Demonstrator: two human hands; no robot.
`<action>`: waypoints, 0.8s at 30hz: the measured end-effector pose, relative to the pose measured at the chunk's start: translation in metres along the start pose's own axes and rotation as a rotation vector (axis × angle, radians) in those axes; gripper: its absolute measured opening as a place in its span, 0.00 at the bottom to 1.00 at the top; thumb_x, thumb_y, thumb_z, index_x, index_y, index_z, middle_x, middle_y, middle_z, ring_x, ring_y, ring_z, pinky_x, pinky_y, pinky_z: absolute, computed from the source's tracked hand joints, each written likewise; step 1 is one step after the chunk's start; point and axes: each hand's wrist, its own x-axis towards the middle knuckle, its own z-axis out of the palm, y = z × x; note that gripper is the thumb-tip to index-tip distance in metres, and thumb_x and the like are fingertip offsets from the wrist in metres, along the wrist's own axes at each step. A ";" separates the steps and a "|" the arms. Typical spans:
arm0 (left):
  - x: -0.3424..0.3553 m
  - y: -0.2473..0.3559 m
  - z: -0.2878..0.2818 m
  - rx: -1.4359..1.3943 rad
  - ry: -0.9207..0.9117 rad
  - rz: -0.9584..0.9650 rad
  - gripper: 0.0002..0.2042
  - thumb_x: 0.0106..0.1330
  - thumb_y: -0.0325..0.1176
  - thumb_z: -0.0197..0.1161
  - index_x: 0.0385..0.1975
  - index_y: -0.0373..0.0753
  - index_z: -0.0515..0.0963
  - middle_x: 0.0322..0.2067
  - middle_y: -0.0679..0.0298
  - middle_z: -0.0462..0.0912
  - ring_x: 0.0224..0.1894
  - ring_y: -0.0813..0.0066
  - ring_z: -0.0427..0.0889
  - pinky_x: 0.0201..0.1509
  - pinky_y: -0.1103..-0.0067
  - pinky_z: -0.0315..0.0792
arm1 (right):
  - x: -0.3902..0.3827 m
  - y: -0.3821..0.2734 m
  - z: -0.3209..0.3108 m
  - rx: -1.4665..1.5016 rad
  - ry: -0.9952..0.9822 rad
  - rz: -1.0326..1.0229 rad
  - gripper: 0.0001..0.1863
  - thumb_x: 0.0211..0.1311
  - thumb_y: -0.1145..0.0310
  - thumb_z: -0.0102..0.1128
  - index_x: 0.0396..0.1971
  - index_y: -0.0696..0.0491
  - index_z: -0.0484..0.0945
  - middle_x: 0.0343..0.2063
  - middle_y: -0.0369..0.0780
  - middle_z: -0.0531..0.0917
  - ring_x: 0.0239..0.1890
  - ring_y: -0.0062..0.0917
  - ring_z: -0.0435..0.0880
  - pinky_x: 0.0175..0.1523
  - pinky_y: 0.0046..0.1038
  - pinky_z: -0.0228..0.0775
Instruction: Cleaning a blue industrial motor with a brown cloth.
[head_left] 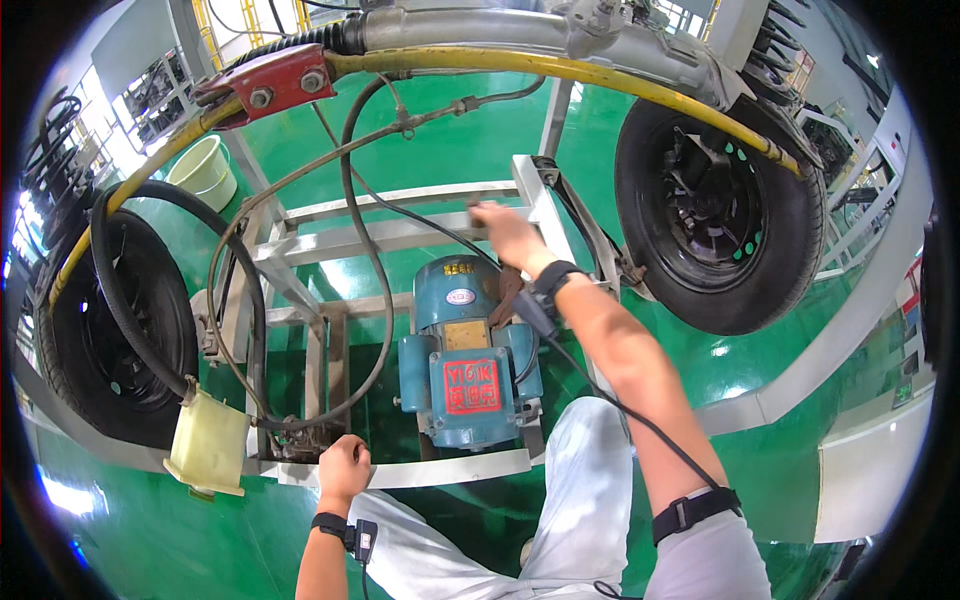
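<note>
The grey-painted angle-iron frame (400, 235), a welded stand of flat metal bars, stands on the glossy green floor (150, 530) under a steering rig, and both of the person's hands are on it. Furthest left hangs a black rubber tyre on its wheel (115, 330), with a thick black hose (120, 290) looping across its face. Below that hose sits a yellowish translucent plastic reservoir (208, 445), tilted, just beside the frame's lower left corner. Behind, near the wall, is a pale green plastic bucket (205, 170).

The left hand (344, 468) is low down, curled into a closed fist at the frame's near bottom rail (440, 470); the fingers are tucked under, so I cannot tell whether they grip the rail or only rest against it. A black wrist strap with a small device sits on that forearm.

In the middle, inside the frame, stands a blue-grey electric motor (465, 360) with a red plate on its front box. Above it the right hand (508, 232) reaches forward, palm down, fingers bent over the frame's upper crossbar, pressing on it; whether anything is under the palm is hidden.

Overhead runs a yellow tube (520, 66) with a red clamp bracket (275, 82) at its left end. To the right hangs a second black tyre (720, 210), well apart from the right hand.
</note>
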 end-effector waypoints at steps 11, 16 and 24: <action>0.007 0.003 0.004 -0.015 0.000 0.003 0.05 0.54 0.30 0.57 0.24 0.37 0.78 0.24 0.54 0.79 0.27 0.53 0.80 0.34 0.67 0.74 | -0.001 0.114 -0.040 -0.322 -0.151 0.215 0.20 0.56 0.78 0.44 0.49 0.60 0.74 0.51 0.53 0.76 0.56 0.44 0.72 0.61 0.38 0.64; 0.008 0.006 -0.005 -0.003 -0.042 -0.067 0.05 0.54 0.29 0.57 0.24 0.36 0.78 0.22 0.53 0.79 0.26 0.53 0.79 0.31 0.66 0.73 | 0.053 0.154 -0.032 -0.287 -0.316 0.210 0.25 0.54 0.79 0.44 0.55 0.62 0.69 0.55 0.57 0.71 0.59 0.46 0.69 0.64 0.36 0.61; 0.005 0.001 0.000 0.024 -0.065 -0.058 0.05 0.55 0.29 0.56 0.23 0.36 0.78 0.21 0.53 0.79 0.25 0.52 0.79 0.31 0.66 0.73 | 0.051 0.159 -0.032 -0.197 -0.290 0.087 0.25 0.55 0.79 0.45 0.56 0.61 0.69 0.58 0.56 0.68 0.62 0.45 0.65 0.67 0.36 0.57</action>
